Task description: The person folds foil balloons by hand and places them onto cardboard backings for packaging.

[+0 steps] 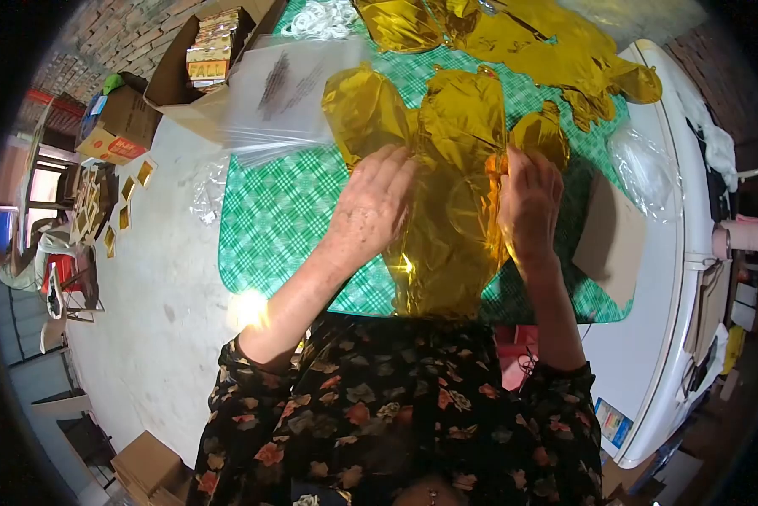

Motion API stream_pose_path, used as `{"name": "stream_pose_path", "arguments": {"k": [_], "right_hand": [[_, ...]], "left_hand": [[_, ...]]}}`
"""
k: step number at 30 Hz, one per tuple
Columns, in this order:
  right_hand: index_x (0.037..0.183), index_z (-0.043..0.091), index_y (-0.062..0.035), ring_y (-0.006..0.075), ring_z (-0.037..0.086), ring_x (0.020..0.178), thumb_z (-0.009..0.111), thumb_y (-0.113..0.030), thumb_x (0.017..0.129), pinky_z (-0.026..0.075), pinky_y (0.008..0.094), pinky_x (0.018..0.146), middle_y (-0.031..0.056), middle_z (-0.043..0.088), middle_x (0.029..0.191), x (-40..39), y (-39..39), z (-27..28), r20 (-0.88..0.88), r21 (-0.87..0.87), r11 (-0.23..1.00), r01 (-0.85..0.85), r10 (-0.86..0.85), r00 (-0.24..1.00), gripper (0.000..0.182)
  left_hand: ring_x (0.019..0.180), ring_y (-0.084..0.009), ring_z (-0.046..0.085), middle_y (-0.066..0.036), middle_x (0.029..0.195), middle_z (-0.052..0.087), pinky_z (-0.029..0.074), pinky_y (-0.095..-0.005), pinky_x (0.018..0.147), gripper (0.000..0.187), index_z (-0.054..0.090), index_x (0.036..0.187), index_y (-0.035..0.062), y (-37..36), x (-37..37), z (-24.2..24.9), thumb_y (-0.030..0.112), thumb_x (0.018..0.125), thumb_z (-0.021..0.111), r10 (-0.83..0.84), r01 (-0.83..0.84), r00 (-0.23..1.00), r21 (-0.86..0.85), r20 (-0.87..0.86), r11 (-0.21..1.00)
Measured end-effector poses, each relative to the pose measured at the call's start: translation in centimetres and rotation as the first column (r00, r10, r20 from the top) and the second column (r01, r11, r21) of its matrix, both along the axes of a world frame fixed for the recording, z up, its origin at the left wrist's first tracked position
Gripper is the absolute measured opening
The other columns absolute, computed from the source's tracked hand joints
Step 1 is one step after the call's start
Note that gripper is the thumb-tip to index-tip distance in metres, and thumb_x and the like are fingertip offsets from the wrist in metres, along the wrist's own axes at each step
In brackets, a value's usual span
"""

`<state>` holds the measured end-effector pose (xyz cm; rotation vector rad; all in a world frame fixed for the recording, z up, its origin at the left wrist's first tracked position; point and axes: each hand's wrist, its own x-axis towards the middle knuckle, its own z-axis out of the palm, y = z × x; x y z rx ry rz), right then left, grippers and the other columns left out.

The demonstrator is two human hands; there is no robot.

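A flat, uninflated gold foil balloon lies before me on a green checked tablecloth, its lower end reaching the table's near edge. My left hand is closed on the balloon's left side, fingers bent over the foil. At the right side, my right hand pinches the foil edge, where an orange-tinted fold shows beside the thumb. Rounded lobes of the balloon spread out beyond both hands. More gold foil balloons lie flat at the far side of the table.
Clear plastic sleeves are stacked at the back left, near white strings and a cardboard box of printed packs. On the right lie a cardboard sheet and a clear plastic bag. A white appliance stands alongside.
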<state>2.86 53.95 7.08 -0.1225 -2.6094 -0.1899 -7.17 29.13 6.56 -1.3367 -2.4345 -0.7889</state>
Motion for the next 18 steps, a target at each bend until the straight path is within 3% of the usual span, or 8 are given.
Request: {"name": "stream_pose_path", "arguments": {"k": [5, 18], "right_hand": [[0.139, 0.056, -0.0071, 0.0371, 0.053, 0.124, 0.074, -0.015, 0.087, 0.039, 0.0516, 0.109, 0.0205, 0.06, 0.124, -0.41, 0.79, -0.94, -0.028, -0.051, 0.999, -0.008, 0.007, 1.0, 0.055], [0.141, 0.053, -0.0058, 0.0344, 0.052, 0.128, 0.07, -0.009, 0.088, 0.036, 0.0502, 0.114, 0.0148, 0.065, 0.124, -0.55, 0.28, -1.28, 0.006, -0.056, 0.998, -0.01, 0.011, 1.0, 0.056]], "left_hand": [[0.132, -0.038, 0.053, -0.019, 0.137, 0.059, 0.045, -0.0477, 0.112, 0.051, 0.059, 0.135, -0.0018, -0.03, -0.01, -0.01, 0.006, 0.086, 0.071, -0.004, 0.004, 1.0, 0.008, -0.004, 1.0], [0.134, -0.0388, 0.051, -0.02, 0.14, 0.056, 0.044, -0.0488, 0.113, 0.055, 0.057, 0.137, -0.0023, -0.18, -0.03, -0.57, 0.006, 0.085, 0.071, -0.003, 0.003, 1.0, -0.02, -0.006, 1.0]]}}
